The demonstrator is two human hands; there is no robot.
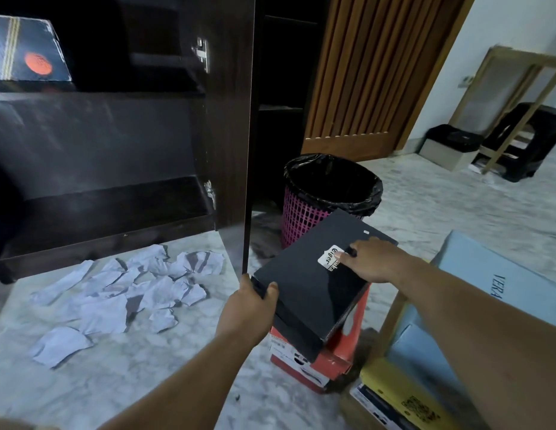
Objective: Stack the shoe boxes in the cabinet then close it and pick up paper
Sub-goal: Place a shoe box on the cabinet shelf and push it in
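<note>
The flat black cardboard shoe box with a white label [314, 274] lies tilted on top of an orange cardboard shoe box [317, 364] on the pale marble floor [146, 383], at about five o'clock from the open dark wooden cabinet [100, 144]. Its long axis runs from seven o'clock up to one o'clock. The left hand [248, 305] clamps the near seven o'clock corner, thumb on the lid and fingers curled round the edge. The right hand [376, 262] rests on the lid by the label, fingers fairly straight, pressing rather than gripping. Both hands are on the box; the left is nearer the cabinet's open door [236, 119]. The lift will likely swing toward ten o'clock, past the door's edge and over the crumpled white paper scraps [121, 293].
</note>
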